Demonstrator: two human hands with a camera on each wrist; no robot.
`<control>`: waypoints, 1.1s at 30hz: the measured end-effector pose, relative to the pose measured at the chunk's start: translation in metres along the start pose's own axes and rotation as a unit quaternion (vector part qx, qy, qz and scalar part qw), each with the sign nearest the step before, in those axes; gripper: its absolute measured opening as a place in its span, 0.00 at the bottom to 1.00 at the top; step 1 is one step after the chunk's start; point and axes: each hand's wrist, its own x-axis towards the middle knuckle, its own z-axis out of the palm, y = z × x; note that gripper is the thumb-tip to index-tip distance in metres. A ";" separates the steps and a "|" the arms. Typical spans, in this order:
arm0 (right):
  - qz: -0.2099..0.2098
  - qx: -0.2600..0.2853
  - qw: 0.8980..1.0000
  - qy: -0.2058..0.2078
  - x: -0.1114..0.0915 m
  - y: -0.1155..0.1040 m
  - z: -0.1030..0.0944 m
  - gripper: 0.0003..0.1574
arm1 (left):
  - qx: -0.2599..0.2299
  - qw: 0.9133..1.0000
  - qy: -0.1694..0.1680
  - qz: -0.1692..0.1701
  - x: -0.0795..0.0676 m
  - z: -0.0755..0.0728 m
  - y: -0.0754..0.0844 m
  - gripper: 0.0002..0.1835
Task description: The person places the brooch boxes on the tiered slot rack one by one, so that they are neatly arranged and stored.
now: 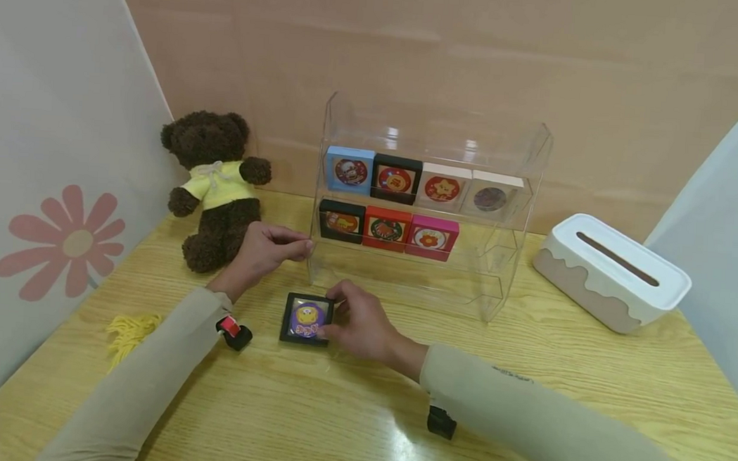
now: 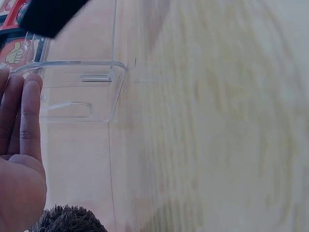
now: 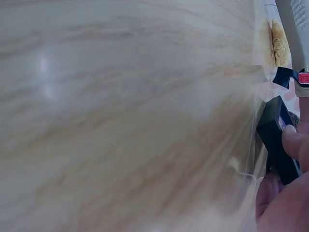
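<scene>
In the head view my right hand (image 1: pixel 363 323) grips a small black square box (image 1: pixel 308 318) with a purple and yellow round picture, just above the table. Its thumb lies over the front and the fingers are at the far edge. The right wrist view shows the black box (image 3: pixel 276 140) tilted between thumb and fingers. At the clear display rack (image 1: pixel 417 279), my left hand (image 1: pixel 262 253) pinches the left side edge with thumb and forefinger. The other fingers (image 2: pixel 30 116) lie fairly straight beside the rack in the left wrist view.
Several colourful square boxes (image 1: pixel 387 228) stand on two tiers of the rack. A brown teddy bear (image 1: pixel 212 150) sits behind my left arm, and a yellow tassel (image 1: pixel 130 336) lies to its left. At the right is a white and beige tissue box (image 1: pixel 614 270).
</scene>
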 end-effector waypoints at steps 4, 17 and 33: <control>-0.024 0.018 0.999 0.016 -0.007 -0.003 -0.009 0.17 | 0.012 1.000 0.001 -0.002 0.000 0.000 0.000 0.11; -0.095 0.013 0.994 0.057 -0.039 0.005 -0.045 0.04 | 0.007 1.000 -0.006 0.001 0.004 -0.005 -0.013 0.11; -0.114 -0.113 0.976 0.145 -0.067 0.013 -0.129 0.06 | -0.004 1.000 -0.004 -0.016 0.005 -0.005 -0.014 0.12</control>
